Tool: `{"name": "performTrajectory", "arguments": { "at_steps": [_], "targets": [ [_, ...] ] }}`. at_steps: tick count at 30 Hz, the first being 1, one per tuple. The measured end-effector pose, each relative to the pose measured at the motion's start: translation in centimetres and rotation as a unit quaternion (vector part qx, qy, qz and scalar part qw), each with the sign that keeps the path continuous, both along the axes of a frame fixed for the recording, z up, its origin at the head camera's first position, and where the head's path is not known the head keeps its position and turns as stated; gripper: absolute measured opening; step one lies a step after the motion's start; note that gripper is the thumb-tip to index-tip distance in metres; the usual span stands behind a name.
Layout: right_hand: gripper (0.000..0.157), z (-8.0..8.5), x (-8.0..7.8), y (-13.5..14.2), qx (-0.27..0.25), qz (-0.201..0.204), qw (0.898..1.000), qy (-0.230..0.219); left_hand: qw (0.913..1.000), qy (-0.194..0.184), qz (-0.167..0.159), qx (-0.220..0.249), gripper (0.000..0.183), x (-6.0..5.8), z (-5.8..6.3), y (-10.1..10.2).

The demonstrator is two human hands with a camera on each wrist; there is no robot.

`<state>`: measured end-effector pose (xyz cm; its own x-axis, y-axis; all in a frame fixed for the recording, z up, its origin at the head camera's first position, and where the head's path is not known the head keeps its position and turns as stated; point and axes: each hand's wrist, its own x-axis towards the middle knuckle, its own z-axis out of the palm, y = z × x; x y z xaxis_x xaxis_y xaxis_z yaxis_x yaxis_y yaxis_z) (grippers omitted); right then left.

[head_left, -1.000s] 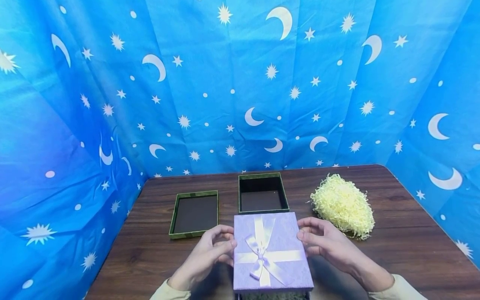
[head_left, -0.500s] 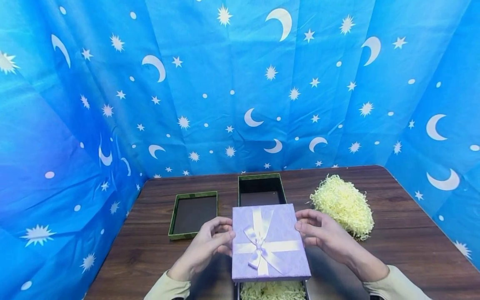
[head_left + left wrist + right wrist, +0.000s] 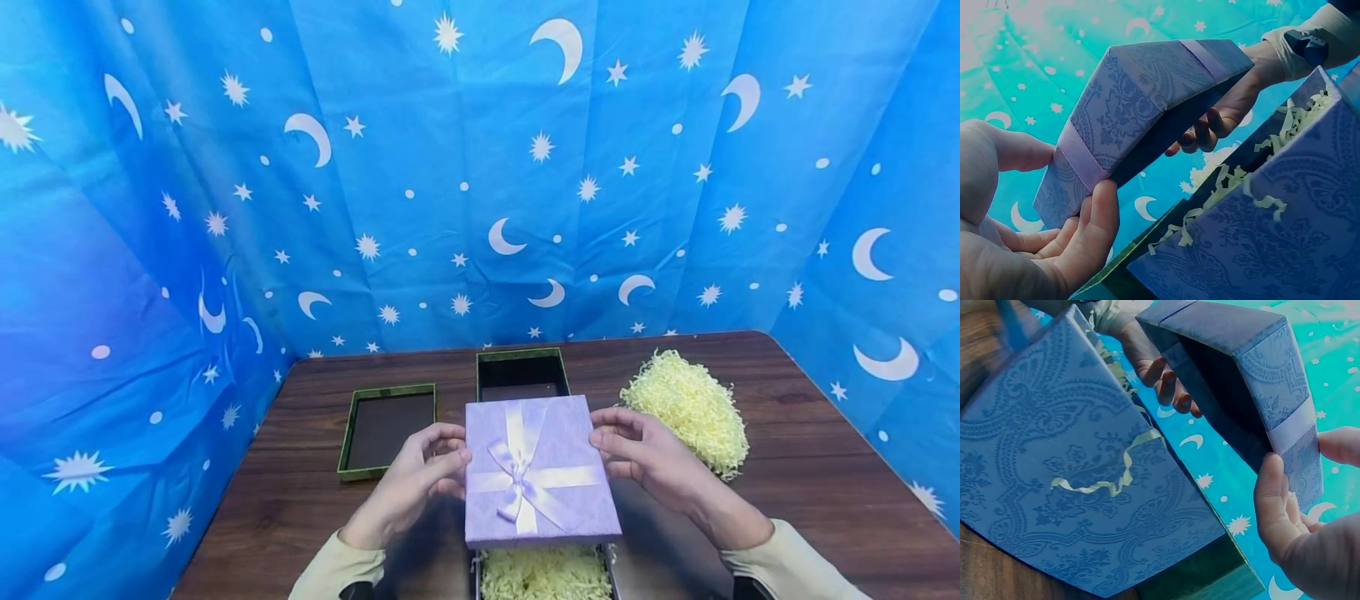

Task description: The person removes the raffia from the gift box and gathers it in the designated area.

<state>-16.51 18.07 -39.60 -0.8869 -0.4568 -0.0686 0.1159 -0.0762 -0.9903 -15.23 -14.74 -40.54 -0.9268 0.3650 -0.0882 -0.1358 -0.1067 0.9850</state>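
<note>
"Where's the purple lid (image 3: pixel 558 442)?"

"Raised clear of the open box (image 3: pixel 1079 450), between my left hand (image 3: pixel 420 475) and right hand (image 3: pixel 663 462); neither looks nearer."

"How's the grip?"

"I have each hand pinching one side, parted only by the lid's depth."

Left hand (image 3: pixel 416 483) and right hand (image 3: pixel 663 462) both bare; left sleeve (image 3: pixel 339 568) and right sleeve (image 3: pixel 787 567) long, plain cream cloth, loosely creased, ending at wrists; black patch (image 3: pixel 358 591) showing at left sleeve's lower edge, similar dark patch (image 3: pixel 750 588) at right; in left wrist view, chunky black device (image 3: pixel 1307 47) with angular outline on right sleeve, finer markings too dim to read
</note>
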Motion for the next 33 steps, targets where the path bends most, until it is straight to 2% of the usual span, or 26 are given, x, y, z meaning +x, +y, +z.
{"name": "performTrajectory", "arguments": {
  "at_steps": [10,20,33],
  "targets": [
    [0.058,0.4,-0.3,0.0,-0.008,-0.013,1.0,-0.001,1.0,0.002,0.005,-0.002,0.052,-0.8,0.1,0.2],
    [0.058,0.7,-1.2,-0.2,-0.004,-0.032,0.999,0.007,0.9995,0.021,0.012,-0.018,0.052,-2.0,0.5,0.2],
    [0.057,0.9,-2.6,-0.4,0.028,-0.063,0.998,0.007,0.9995,0.025,0.011,-0.014,0.052,-3.6,1.0,0.2]
  ]
}}
